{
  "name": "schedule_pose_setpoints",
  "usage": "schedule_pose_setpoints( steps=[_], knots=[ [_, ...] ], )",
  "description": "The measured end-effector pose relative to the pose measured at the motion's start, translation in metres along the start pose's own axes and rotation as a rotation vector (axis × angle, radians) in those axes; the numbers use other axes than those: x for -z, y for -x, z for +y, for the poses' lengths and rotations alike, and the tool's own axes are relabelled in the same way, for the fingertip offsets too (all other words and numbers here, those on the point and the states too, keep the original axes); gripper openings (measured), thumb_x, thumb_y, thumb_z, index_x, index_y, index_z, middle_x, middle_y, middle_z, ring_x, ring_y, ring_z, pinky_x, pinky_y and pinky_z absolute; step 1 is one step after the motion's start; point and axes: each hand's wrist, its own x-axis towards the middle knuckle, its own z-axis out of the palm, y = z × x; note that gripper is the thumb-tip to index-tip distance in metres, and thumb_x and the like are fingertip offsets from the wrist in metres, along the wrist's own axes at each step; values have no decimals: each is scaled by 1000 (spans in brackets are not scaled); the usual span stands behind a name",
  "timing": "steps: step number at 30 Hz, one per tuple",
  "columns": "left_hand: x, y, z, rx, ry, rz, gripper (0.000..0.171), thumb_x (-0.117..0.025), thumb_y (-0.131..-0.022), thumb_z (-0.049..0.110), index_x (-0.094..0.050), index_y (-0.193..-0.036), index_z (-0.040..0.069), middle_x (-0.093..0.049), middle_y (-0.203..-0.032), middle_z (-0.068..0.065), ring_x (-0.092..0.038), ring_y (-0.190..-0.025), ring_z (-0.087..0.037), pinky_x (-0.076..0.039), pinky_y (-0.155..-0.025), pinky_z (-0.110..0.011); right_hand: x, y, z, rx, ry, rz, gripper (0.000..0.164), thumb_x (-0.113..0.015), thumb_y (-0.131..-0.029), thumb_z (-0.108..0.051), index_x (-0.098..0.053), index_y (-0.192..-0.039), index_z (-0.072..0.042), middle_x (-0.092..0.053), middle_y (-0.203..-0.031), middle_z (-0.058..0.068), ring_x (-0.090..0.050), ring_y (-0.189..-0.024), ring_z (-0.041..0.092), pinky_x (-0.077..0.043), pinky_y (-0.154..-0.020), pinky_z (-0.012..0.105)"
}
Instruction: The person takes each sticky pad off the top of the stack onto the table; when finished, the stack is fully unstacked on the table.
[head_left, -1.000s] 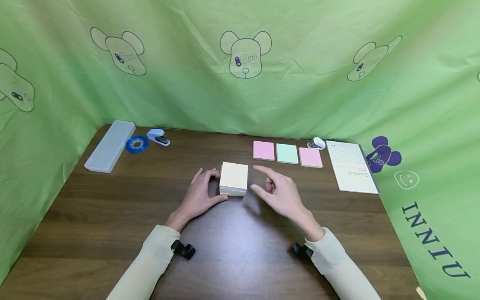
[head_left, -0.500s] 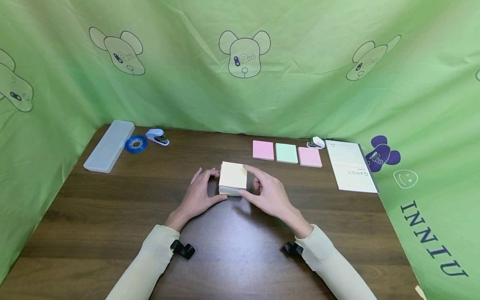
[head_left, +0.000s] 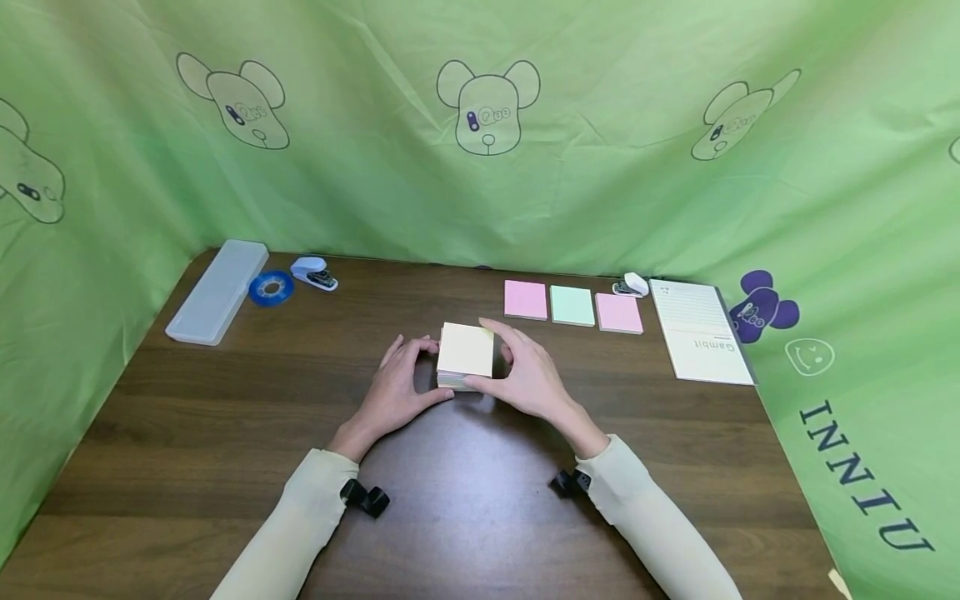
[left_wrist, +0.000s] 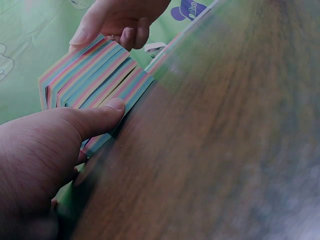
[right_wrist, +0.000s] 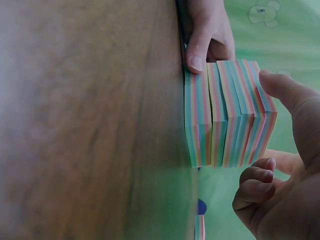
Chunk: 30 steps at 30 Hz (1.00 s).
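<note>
A stack of sticky note pads [head_left: 465,348], cream on top with striped pastel edges, stands on the table in the middle of the head view. My left hand [head_left: 396,390] grips its lower part from the left, thumb along the near side and fingers behind. From the right, my right hand [head_left: 531,377] pinches the topmost pad, thumb at the near edge and index finger at the far corner. In the right wrist view the pads' striped edges [right_wrist: 232,115] sit slightly out of line. The right hand's other fingers [right_wrist: 256,182] are curled beside the stack.
Behind the stack lie a pink pad [head_left: 525,300], a green pad [head_left: 572,306] and another pink pad [head_left: 618,313]. A white stapler [head_left: 631,285] and a notebook [head_left: 701,333] are at right. At left are a pale case [head_left: 217,292], blue tape [head_left: 271,288] and a blue stapler [head_left: 313,272].
My right hand has moved left from beside the stack onto its top pad, thumb and index finger now at its edges. The left hand and the stack have stayed in place.
</note>
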Motion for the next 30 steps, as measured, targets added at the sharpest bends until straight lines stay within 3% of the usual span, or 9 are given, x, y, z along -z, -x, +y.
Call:
schedule_pose_setpoints(
  steps=[9,16,20,24,25,30],
  knots=[
    [0,0,-1,0,-6,-3,74,-100,-84,26,-57,-138,0,-67,-146,-20,-52,-154,-36,-13,-141,-53,-1,-8,2,6,-3,-23,89,-99,-79,-41,-62,-157,-17,-62,-102,5,-56,-91,21,-45,-73,35],
    [0,0,-1,4,-11,-5,74,-100,-84,26,-57,-138,0,-67,-146,-20,-51,-155,-37,-13,-141,-54,0,-9,1,18,-22,-12,84,-99,-79,-40,-66,-151,-15,-70,-115,8,-61,-93,22,-49,-76,35],
    [1,0,0,1,-8,-4,74,-100,-84,26,-57,-138,0,-67,-146,-20,-52,-154,-37,-13,-140,-54,-2,-10,9,58,-59,13,82,-99,-78,-47,-67,-147,-18,-73,-121,6,-61,-95,20,-51,-78,35],
    [2,0,1,-2,-2,2,74,-101,-83,26,-57,-137,0,-66,-147,-21,-52,-153,-37,-13,-140,-55,-2,-11,9,62,-92,12,79,-101,-77,-43,-68,-145,-17,-74,-134,8,-68,-108,23,-61,-91,41],
    [2,0,1,-3,-3,2,74,-101,-83,26,-57,-137,0,-66,-147,-21,-53,-153,-37,-13,-140,-55,0,-10,1,44,-91,2,77,-101,-77,-36,-69,-143,-14,-74,-136,10,-70,-112,26,-63,-96,45],
    [2,0,0,1,-2,-5,74,-101,-83,25,-57,-137,0,-65,-149,-21,-52,-154,-36,-13,-141,-54,0,-11,2,16,-144,-18,73,-103,-78,-28,-69,-142,-12,-74,-138,8,-70,-128,27,-61,-111,48]
  ],
)
